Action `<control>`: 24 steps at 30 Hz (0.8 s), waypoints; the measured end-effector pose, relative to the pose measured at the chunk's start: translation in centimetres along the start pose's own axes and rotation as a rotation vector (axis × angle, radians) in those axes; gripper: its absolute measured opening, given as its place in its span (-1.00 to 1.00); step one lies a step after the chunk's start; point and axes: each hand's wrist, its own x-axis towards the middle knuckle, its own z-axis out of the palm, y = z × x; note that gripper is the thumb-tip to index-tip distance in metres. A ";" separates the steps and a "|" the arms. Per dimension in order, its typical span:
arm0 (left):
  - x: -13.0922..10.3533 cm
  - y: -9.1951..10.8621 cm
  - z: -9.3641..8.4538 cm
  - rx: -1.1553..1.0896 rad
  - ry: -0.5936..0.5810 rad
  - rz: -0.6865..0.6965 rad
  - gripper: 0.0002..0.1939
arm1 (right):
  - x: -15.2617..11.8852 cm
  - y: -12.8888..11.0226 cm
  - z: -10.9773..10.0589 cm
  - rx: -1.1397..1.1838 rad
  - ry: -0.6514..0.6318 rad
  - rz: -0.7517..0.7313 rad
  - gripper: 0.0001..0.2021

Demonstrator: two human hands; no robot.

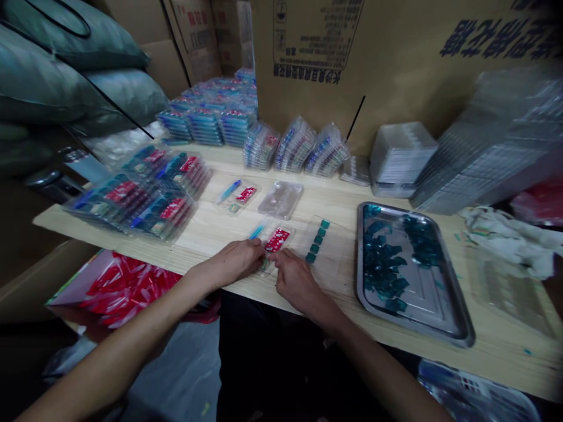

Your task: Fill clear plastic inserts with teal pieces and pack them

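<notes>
A clear plastic tray (288, 230) with a red patterned packet (277, 240) and a blue item (256, 232) lies near the table's front edge. My left hand (240, 259) is closed at its left side, fingers pressed together on the tray's near part. My right hand (295, 278) is closed too, its fingertips touching the tray just below the red packet. What the fingertips pinch is too small to tell. To the right, several dark green squares (317, 241) stand in a row on a clear sheet. Behind are a filled tray (238, 196) and a clear tray (280, 200).
A metal tray (440, 293) with green pieces is at the right, beside white gloves (510, 234). Stacks of filled trays (141, 193) stand left. Clear tray stacks (402, 153) and a large cardboard box (396, 53) are behind. Red packets (127, 287) fill a box below.
</notes>
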 end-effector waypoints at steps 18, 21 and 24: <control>-1.1 -1.1 1.0 -0.463 0.188 -0.266 -0.85 | 0.3 -1.6 -0.8 -0.142 -0.089 0.005 -0.58; -1.0 -1.3 1.0 -0.465 0.182 -0.280 -0.84 | 0.1 -1.5 -0.4 -0.158 -0.089 -0.007 -0.57; -0.9 -1.1 1.0 -0.457 0.190 -0.295 -0.84 | 0.1 -1.0 -0.4 -0.092 -0.076 -0.015 -0.55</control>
